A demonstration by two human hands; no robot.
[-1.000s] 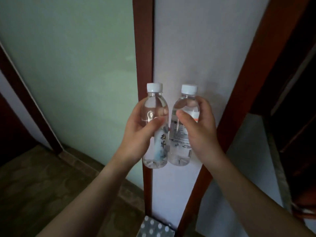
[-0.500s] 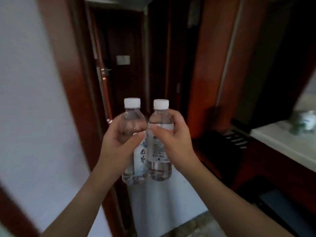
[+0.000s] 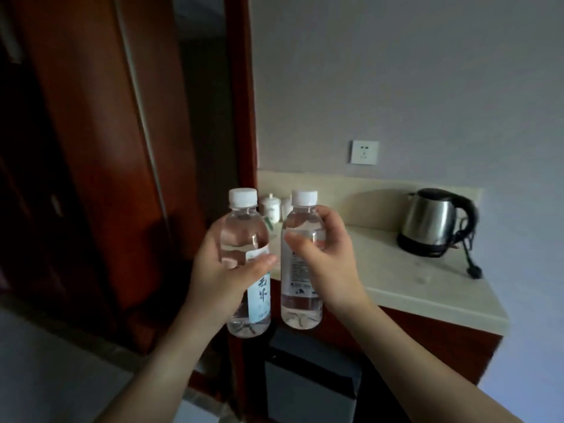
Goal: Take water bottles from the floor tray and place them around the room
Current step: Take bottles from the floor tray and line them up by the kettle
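hands (image 3: 224, 277) (image 3: 328, 257) grip 2 upright bottles (image 3: 245, 239) (image 3: 300, 288) near counter (image 3: 396, 270).

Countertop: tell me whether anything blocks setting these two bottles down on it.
Nothing visible blocks the way. The left hand grips one bottle and the right hand the other bottle, both upright before the countertop. The kettle stands far right, white cups at the back; the middle looks bare.
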